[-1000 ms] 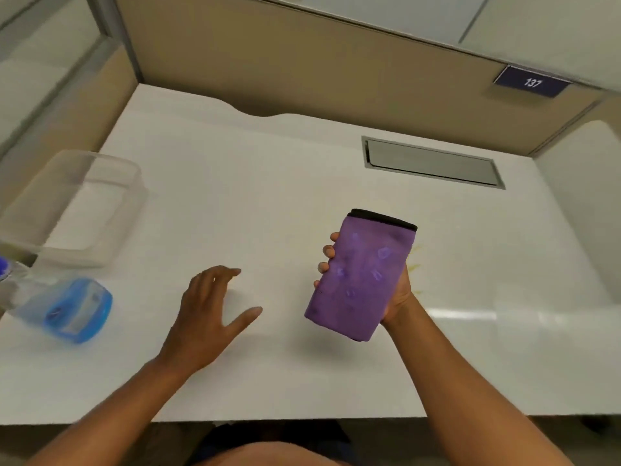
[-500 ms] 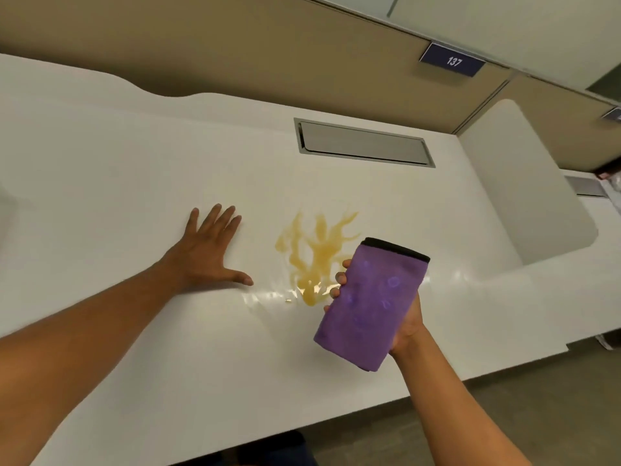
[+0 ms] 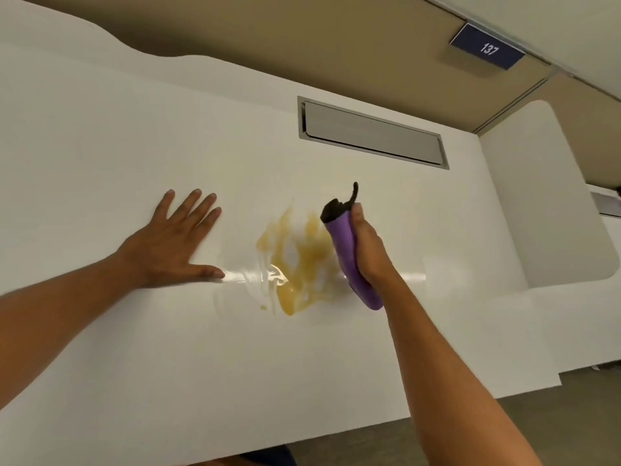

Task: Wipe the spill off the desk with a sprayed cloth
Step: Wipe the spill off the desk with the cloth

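Gripping the purple cloth (image 3: 346,250), the right hand (image 3: 364,253) has fingers and thumb wrapped round a folded bundle; the cloth's black-edged end (image 3: 334,210) pokes out above the thumb, its purple tail hangs out below the heel of the hand. Cloth stands on edge, tilted; whether its lower end touches the desk (image 3: 134,348) cannot be told. Yellow spill (image 3: 295,260) lies on the white surface just left of that grip, its nearest streaks passing behind the cloth; a thicker pool sits below and left of the held bundle, with thin streaks fanning up past the cloth's top. Wet clear sheen beside the pool, toward the other hand. Left hand (image 3: 171,240), well left of the grip, lies flat on the desk, palm down, fingers spread, holding nothing; its thumb tip points at the spill's wet edge. Grey recessed panel (image 3: 373,136) above the grip, farther back on the desk. Sign reading 137 (image 3: 487,48) on the partition, up and right.
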Tool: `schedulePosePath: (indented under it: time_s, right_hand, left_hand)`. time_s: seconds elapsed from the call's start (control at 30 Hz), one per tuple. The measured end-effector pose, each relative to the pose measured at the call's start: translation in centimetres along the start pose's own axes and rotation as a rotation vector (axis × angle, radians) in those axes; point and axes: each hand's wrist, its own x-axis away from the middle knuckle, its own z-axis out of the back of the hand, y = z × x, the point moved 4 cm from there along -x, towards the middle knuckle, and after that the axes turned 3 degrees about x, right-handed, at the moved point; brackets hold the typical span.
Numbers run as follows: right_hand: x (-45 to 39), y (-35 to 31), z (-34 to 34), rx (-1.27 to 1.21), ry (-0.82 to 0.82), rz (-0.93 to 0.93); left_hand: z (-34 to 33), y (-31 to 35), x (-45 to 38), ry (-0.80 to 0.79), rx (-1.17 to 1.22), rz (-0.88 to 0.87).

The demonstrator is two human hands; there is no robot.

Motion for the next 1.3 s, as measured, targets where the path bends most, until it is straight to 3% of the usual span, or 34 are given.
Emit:
schedulePosePath:
  time_s: [0.1,0.2,0.33,0.4,0.47,0.63,0.77,0.87,1.03,1.17,1.3]
  right_hand:
    - [-2.4,0.3,-3.2,0.519,0.075,0.15]
    - [-3.1,2.0,-5.4,0.935,0.314,0.241]
    - [-1.5,2.9,-6.1,0.885,0.567,0.543]
    - [-0.9,3.7,-6.8,0.871,0.51,0.701]
    - [-0.6,4.7,-7.3,0.884,0.379,0.744]
    - [-4.0,3.4,-6.1,0.962,0.284,0.645]
    - [-8.9,1.4,-1.3,0.921,0.434,0.306]
    - [-8.6,2.7,0.4,0.818,0.427,0.163]
    - [-2.0,6.4,-1.9,0.738,0.408,0.177]
    - [3.6,8.9,-4.9,0.746,0.305,0.326]
    - [2.1,10.1,-1.8,0.736,0.307,0.318]
  left_hand:
    - [0.1,0.0,-0.1,-0.007,-0.009,0.003]
    - [0.3,0.0,-0.1,0.005,-0.022,0.003]
    - [0.3,0.0,-0.1,0.031,-0.031,0.002]
    - [0.3,0.0,-0.1,0.048,-0.034,0.004]
    - [0.3,-0.1,0.0,0.05,-0.026,0.01]
    - [0.2,-0.2,-0.1,0.053,-0.025,0.016]
    - [0.2,-0.2,-0.1,0.055,-0.029,0.013]
    - [0.2,-0.2,-0.1,0.062,-0.028,0.011]
    - [0.2,-0.1,-0.1,0.058,-0.035,0.015]
    - [0.3,-0.1,-0.2,0.058,-0.028,0.018]
    - [0.4,-0.1,-0.2,0.062,-0.03,0.02]
